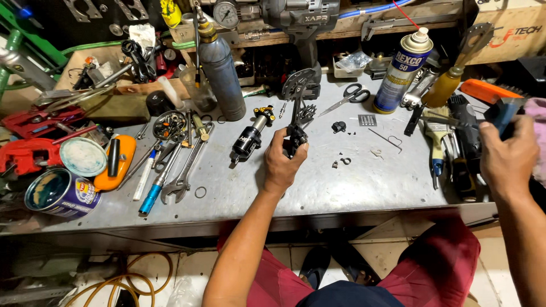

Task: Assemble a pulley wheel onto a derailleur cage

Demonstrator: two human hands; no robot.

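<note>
My left hand (282,162) grips a black bicycle rear derailleur (297,111) and holds it upright over the middle of the grey metal workbench (341,187). A black shock absorber (250,136) lies just left of that hand. My right hand (508,154) is far out at the bench's right edge, closed around a blue and black tool (503,113) near a paintbrush (437,139). Small loose parts (339,162) lie between the two hands.
Wrenches (182,165), a blue-handled tool (151,199), an open paint tin (57,193) and a red clamp (23,153) crowd the left. Scissors (347,96), a spray can (401,71), a grey bottle (222,74) and an oil bottle (443,85) stand behind. My knees are below the bench edge.
</note>
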